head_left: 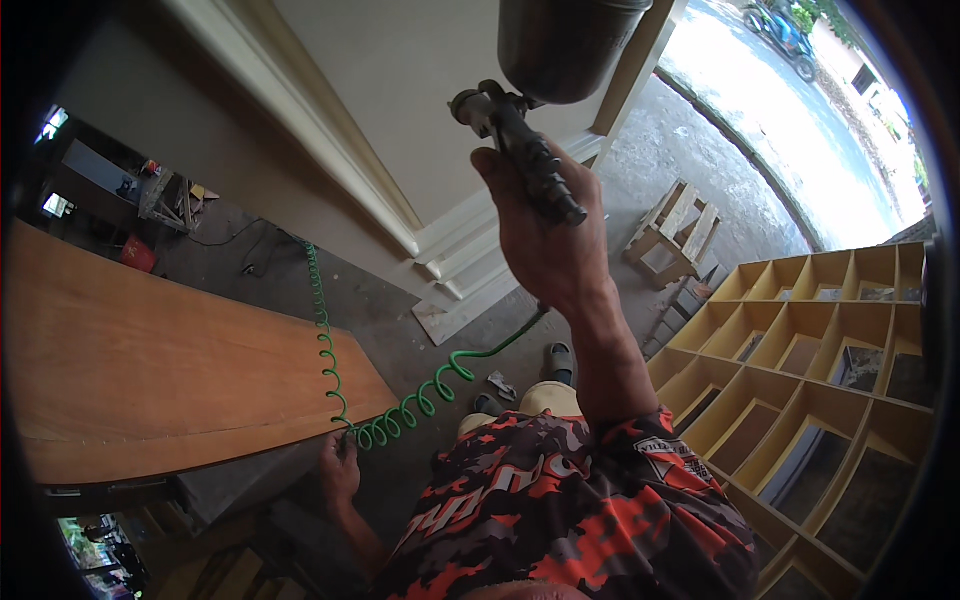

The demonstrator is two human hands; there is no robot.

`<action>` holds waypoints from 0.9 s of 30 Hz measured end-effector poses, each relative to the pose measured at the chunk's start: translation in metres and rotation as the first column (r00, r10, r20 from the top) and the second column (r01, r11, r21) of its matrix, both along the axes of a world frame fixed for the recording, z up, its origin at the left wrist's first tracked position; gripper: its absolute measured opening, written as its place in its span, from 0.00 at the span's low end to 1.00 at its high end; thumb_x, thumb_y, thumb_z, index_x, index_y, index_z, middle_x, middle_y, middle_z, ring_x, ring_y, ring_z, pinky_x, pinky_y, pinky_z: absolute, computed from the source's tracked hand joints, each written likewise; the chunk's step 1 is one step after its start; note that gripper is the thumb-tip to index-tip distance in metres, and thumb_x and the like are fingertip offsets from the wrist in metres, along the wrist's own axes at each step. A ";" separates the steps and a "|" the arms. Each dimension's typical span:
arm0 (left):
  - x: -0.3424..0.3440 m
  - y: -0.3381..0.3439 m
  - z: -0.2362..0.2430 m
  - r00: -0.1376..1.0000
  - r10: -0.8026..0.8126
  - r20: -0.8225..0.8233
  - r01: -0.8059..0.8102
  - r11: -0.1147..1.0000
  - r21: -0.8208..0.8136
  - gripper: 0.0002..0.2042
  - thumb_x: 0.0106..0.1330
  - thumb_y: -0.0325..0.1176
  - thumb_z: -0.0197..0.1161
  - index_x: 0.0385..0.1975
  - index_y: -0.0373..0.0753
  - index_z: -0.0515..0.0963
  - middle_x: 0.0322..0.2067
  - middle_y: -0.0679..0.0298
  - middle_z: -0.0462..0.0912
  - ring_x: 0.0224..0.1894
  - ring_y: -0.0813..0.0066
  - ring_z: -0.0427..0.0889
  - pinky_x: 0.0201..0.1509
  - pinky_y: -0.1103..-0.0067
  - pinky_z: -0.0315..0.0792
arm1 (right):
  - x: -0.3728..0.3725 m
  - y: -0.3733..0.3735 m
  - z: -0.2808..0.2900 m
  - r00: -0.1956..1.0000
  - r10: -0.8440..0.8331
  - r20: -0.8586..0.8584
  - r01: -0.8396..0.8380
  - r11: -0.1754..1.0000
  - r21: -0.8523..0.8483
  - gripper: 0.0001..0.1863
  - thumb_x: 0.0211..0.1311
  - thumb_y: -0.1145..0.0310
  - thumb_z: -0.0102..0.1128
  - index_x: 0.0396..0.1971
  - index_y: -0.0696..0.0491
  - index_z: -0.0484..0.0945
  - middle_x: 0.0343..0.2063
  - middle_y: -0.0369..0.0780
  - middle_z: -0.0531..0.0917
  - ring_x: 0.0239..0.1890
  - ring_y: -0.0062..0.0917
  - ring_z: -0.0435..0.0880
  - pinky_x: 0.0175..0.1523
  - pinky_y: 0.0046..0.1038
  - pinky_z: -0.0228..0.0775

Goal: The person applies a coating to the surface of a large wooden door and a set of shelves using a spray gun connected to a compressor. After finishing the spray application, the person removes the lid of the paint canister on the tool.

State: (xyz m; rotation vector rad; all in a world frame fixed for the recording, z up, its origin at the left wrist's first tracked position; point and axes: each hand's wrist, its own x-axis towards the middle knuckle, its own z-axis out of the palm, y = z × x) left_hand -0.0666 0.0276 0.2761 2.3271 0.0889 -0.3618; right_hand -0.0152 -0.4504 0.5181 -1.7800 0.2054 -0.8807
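My right hand (560, 245), raised in front of me, is wrapped round the grip of a metal spray gun (520, 145). A dark metal cup (565, 55) sits on top of the gun. Facing the gun is a large cream-white panelled piece (360, 100) with moulded trim along its edge. A green coiled air hose (425, 402) runs from below my right wrist down to the left. Low on the left, my left hand (341, 470) is closed on the hose beside the edge of a wooden board (190, 360).
On the right stands a yellowish shelf unit (775, 385) with several compartments. Beyond it is a small wooden stool (676, 228) on the concrete floor. A motorbike (785, 42) shows outside at the upper right. A red object (138, 254) lies at the far left.
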 end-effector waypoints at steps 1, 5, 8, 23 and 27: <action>0.000 -0.005 0.000 1.000 0.001 0.003 -0.001 1.000 0.003 0.11 0.80 0.34 0.62 0.51 0.34 0.81 0.37 0.61 0.87 0.39 0.74 0.83 0.47 0.73 0.75 | 0.000 -0.010 0.001 1.000 0.002 0.002 -0.002 1.000 0.015 0.19 0.73 0.62 0.71 0.27 0.60 0.76 0.13 0.42 0.72 0.16 0.26 0.65 0.25 0.36 0.61; -0.002 -0.025 -0.003 1.000 0.030 0.004 -0.030 0.998 -0.048 0.11 0.80 0.36 0.64 0.50 0.34 0.81 0.35 0.62 0.86 0.38 0.75 0.82 0.45 0.74 0.75 | 0.002 -0.051 -0.002 1.000 0.013 0.002 -0.013 0.999 0.046 0.17 0.75 0.62 0.70 0.32 0.61 0.81 0.15 0.36 0.73 0.20 0.17 0.65 0.26 0.32 0.61; -0.004 -0.041 0.000 0.999 0.048 -0.006 -0.048 0.998 -0.033 0.12 0.80 0.37 0.64 0.50 0.34 0.81 0.34 0.63 0.85 0.36 0.76 0.81 0.44 0.74 0.75 | -0.001 -0.084 -0.001 0.999 0.023 -0.036 -0.019 0.994 0.111 0.15 0.76 0.62 0.69 0.39 0.61 0.85 0.16 0.33 0.72 0.22 0.15 0.65 0.27 0.30 0.60; 0.009 -0.129 -0.014 0.993 0.102 -0.058 -0.107 0.990 -0.091 0.14 0.80 0.38 0.65 0.51 0.33 0.80 0.34 0.66 0.85 0.34 0.79 0.80 0.42 0.77 0.75 | -0.005 -0.246 -0.006 0.997 -0.019 -0.074 0.028 0.993 0.115 0.19 0.79 0.57 0.66 0.37 0.60 0.85 0.17 0.27 0.72 0.22 0.11 0.67 0.27 0.26 0.58; 0.004 -0.150 -0.015 0.991 0.113 -0.069 -0.122 0.982 -0.147 0.12 0.80 0.37 0.64 0.52 0.33 0.81 0.36 0.66 0.85 0.36 0.80 0.80 0.42 0.78 0.75 | -0.013 -0.287 0.000 0.998 -0.029 -0.059 0.040 0.980 0.197 0.19 0.78 0.57 0.67 0.32 0.58 0.84 0.16 0.27 0.73 0.18 0.09 0.67 0.23 0.23 0.57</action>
